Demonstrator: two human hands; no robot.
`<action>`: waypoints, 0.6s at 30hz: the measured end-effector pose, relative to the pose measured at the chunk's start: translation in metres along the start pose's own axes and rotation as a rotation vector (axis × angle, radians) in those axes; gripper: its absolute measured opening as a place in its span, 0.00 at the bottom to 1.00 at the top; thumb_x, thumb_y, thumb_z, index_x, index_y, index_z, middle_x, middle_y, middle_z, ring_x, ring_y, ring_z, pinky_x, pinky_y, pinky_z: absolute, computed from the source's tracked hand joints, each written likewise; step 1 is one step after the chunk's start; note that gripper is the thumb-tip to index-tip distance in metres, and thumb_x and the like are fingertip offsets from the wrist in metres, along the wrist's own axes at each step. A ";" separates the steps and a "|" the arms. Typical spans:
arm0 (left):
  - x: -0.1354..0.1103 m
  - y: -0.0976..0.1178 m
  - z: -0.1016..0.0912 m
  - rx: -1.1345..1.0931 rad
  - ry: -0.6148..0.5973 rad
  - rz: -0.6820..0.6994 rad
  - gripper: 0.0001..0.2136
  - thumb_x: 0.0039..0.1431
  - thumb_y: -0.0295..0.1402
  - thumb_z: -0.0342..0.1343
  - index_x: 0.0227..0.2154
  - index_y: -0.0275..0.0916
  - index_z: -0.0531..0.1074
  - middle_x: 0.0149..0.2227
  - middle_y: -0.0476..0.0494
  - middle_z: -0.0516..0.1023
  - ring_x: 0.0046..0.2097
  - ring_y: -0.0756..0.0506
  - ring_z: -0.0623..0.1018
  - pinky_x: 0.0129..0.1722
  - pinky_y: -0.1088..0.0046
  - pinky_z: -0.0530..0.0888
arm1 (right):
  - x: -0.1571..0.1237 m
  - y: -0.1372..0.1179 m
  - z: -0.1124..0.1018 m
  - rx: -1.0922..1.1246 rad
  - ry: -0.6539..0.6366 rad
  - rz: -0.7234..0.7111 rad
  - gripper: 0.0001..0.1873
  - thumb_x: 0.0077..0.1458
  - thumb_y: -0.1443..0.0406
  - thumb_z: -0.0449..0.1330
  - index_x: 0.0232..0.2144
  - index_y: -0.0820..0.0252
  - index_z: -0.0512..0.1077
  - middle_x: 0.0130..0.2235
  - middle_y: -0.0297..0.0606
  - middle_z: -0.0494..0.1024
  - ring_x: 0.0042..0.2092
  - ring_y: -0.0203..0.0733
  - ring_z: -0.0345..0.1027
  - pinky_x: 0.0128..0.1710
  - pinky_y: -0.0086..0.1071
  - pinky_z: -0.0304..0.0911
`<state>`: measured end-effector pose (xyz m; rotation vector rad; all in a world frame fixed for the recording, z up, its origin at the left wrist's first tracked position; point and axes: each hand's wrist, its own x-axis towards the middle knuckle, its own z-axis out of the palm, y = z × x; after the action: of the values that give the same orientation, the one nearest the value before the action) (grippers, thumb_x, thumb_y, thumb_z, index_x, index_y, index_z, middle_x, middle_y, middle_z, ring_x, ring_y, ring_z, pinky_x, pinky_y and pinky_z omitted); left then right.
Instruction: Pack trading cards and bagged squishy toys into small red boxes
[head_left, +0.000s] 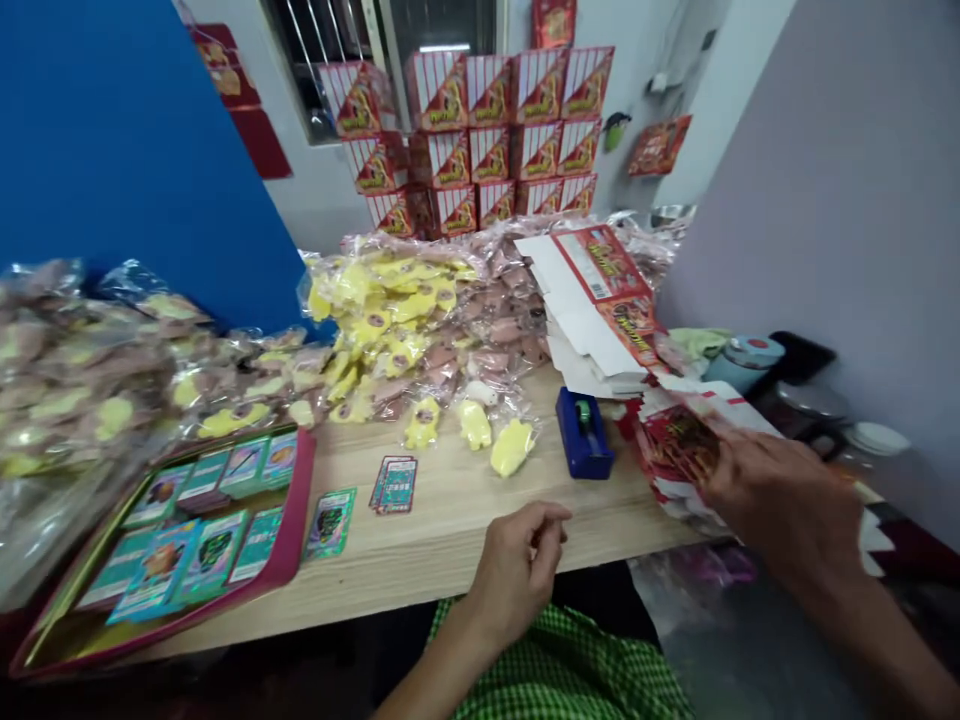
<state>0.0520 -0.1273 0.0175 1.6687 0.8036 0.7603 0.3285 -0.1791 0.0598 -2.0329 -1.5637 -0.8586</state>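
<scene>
My left hand [517, 570] hovers at the table's front edge, fingers curled in loosely, with nothing visible in them. On the right, my right hand [780, 490] reaches to an open red-and-white box [664, 490], its fingertips at the dark red contents [682, 445]; the hand is blurred, and what the fingers pinch is hidden. A blue tape dispenser [585, 435] stands between the hands. Left of it lie three bagged yellow pieces, one of them a rounded yellow piece [513, 447]. A small stack of cards [394, 485] and a single card [330, 522] rest on the table.
A pink-rimmed tin [296, 510] holds several card stacks at left. Heaped bagged yellow and pink pieces [405, 320] cover the back. Behind them rise stacked red boxes [491, 155]. Flattened box cartons [585, 310] lie at right, near a light-blue-lidded container [742, 360].
</scene>
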 end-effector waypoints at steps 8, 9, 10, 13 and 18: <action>0.026 -0.023 0.021 -0.797 0.046 -0.043 0.51 0.30 0.58 0.75 0.57 0.42 0.63 0.62 0.31 0.69 0.66 0.31 0.67 0.62 0.53 0.67 | -0.034 -0.134 -0.046 0.801 -0.079 -0.273 0.25 0.61 0.77 0.51 0.57 0.59 0.72 0.49 0.48 0.82 0.50 0.48 0.78 0.49 0.41 0.75; 0.024 -0.025 0.015 -0.823 0.042 -0.084 0.51 0.32 0.59 0.74 0.59 0.41 0.63 0.60 0.30 0.71 0.65 0.30 0.68 0.62 0.52 0.67 | -0.034 -0.140 -0.046 0.904 -0.166 -0.271 0.25 0.62 0.75 0.52 0.59 0.58 0.71 0.51 0.48 0.81 0.52 0.49 0.77 0.50 0.41 0.75; 0.021 -0.026 0.008 -0.831 0.028 -0.118 0.51 0.33 0.60 0.73 0.59 0.40 0.64 0.59 0.30 0.72 0.64 0.30 0.69 0.61 0.52 0.68 | -0.032 -0.143 -0.044 0.982 -0.250 -0.263 0.25 0.63 0.73 0.52 0.61 0.57 0.69 0.54 0.48 0.79 0.55 0.49 0.75 0.52 0.42 0.75; 0.008 -0.026 -0.017 -0.755 -0.103 -0.119 0.50 0.31 0.60 0.74 0.58 0.40 0.69 0.56 0.31 0.75 0.59 0.28 0.74 0.59 0.51 0.71 | -0.014 -0.138 -0.035 1.067 -0.406 -0.218 0.27 0.65 0.67 0.55 0.66 0.53 0.64 0.66 0.47 0.67 0.66 0.53 0.62 0.63 0.51 0.66; -0.011 -0.022 -0.041 -0.676 -0.217 -0.022 0.52 0.26 0.51 0.79 0.59 0.42 0.67 0.55 0.33 0.76 0.58 0.29 0.75 0.59 0.49 0.71 | 0.016 -0.125 -0.016 1.065 -0.547 -0.195 0.11 0.68 0.64 0.53 0.48 0.54 0.73 0.65 0.46 0.65 0.68 0.54 0.56 0.65 0.56 0.58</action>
<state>0.0094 -0.1100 0.0042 1.1025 0.3490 0.7166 0.2074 -0.1454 0.0783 -1.3389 -1.9019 0.5035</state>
